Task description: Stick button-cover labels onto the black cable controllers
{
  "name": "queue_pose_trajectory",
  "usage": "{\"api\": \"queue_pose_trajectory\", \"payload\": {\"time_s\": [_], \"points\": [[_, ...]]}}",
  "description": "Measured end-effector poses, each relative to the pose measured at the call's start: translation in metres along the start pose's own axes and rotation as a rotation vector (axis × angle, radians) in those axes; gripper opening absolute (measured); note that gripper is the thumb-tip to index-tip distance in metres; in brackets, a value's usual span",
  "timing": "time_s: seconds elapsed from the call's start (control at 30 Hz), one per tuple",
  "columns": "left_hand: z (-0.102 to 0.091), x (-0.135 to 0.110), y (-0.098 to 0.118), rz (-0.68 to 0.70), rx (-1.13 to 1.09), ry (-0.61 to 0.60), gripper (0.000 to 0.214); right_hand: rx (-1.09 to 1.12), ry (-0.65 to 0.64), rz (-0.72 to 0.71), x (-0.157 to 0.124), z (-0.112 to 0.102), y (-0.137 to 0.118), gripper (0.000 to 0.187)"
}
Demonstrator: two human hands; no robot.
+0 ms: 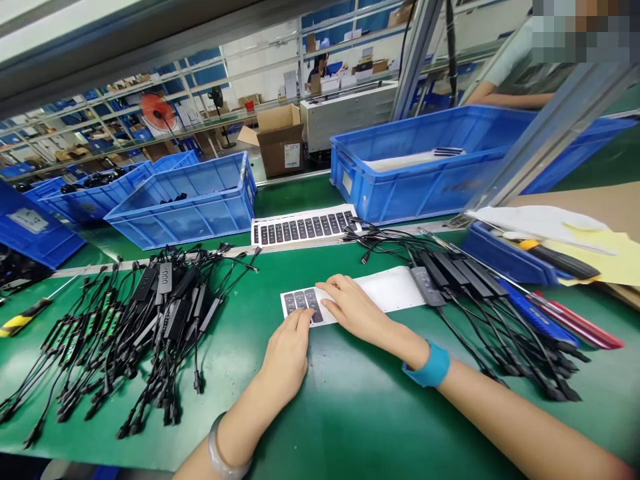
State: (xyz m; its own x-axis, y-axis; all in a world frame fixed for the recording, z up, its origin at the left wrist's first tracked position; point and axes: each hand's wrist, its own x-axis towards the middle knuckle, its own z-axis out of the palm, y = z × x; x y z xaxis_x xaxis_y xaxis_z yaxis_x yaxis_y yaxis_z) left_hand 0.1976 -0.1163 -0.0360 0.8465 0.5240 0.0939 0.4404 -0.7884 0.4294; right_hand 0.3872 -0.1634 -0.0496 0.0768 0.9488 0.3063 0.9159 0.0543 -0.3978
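Both hands (289,348) (359,310) touch the sheet (393,291), left edge uncovered.

Smooth, paper-like label sheet (393,291)

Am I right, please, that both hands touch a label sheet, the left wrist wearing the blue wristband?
The head view shows the blue wristband on the right wrist, not the left; the left hand and right hand touch the label sheet.
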Motion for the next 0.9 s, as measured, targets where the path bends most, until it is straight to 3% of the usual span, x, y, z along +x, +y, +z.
{"api": "queue_pose_trajectory", "payload": {"time_s": [0.17,0.33,0.47,0.6,0.67,0.8,0.9], "points": [[-0.004,0.001,0.001,-0.037,0.063,-0.03,0.058,0.065,0.002,-0.031,0.015,0.006,-0.008,0.016],[-0.014,0.005,-0.01,-0.147,0.226,-0.004,0.062,0.415,0.232,-0.036,0.012,-0.009,-0.025,0.012],[-0.042,0.007,-0.036,-0.334,0.371,0.103,0.052,0.571,0.375,0.046,-0.003,-0.026,-0.033,0.01],[-0.07,-0.001,-0.064,-0.627,0.521,0.237,0.031,0.623,0.389,0.094,-0.016,-0.026,-0.029,0.011],[-0.078,-0.006,-0.072,-0.709,0.564,0.252,0.022,0.634,0.38,0.103,-0.02,-0.021,-0.026,0.011],[-0.083,-0.01,-0.074,-0.747,0.614,0.269,0.014,0.661,0.377,0.126,-0.023,-0.017,-0.024,0.011],[-0.086,-0.007,-0.069,-0.74,0.636,0.344,0.023,0.68,0.373,0.154,-0.024,-0.019,-0.027,0.012]]}}
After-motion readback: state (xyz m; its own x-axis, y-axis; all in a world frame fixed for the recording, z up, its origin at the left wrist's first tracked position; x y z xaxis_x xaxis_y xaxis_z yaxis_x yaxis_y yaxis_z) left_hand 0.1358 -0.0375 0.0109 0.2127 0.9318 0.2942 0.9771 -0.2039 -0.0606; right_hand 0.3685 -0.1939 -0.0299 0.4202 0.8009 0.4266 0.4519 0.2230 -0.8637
